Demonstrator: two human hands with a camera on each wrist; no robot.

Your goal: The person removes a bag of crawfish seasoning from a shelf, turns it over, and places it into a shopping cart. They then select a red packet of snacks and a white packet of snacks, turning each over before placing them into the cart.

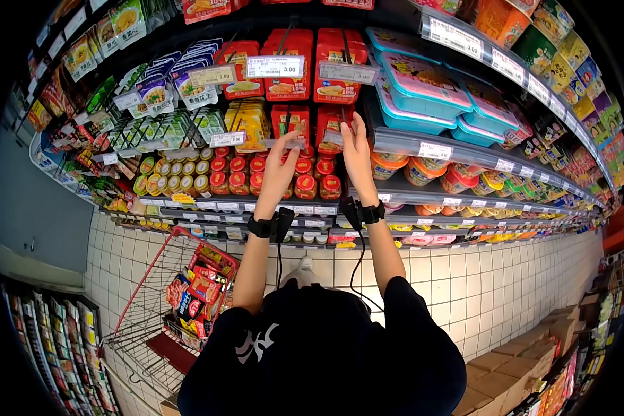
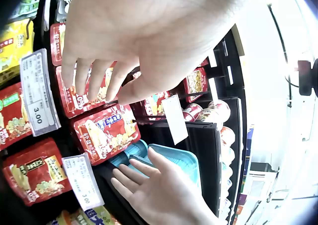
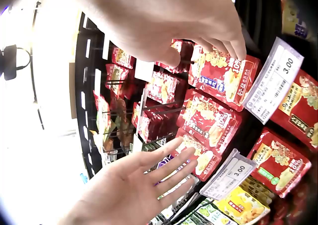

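My left hand [image 1: 277,177] and right hand [image 1: 358,156] reach up toward the shelf, some way apart, with nothing held in either. Red snack packets [image 1: 329,122] hang on hooks behind the fingertips. In the left wrist view, the left hand's fingers point down over a red packet [image 2: 107,135], overlapping others behind. There the right hand [image 2: 164,187] shows palm up, fingers extended. From the right wrist, my right hand [image 3: 169,24] lies across the top, its fingertips in front of a packet [image 3: 223,78]; the left hand [image 3: 129,185] is spread below.
Price tags [image 1: 274,67] stick out before the packets. Red-lidded jars [image 1: 239,177] stand below, blue-green boxes [image 1: 423,90] to the right. A shopping cart [image 1: 142,277] with several packets is at my left. Cardboard boxes [image 1: 513,367] line the floor behind right.
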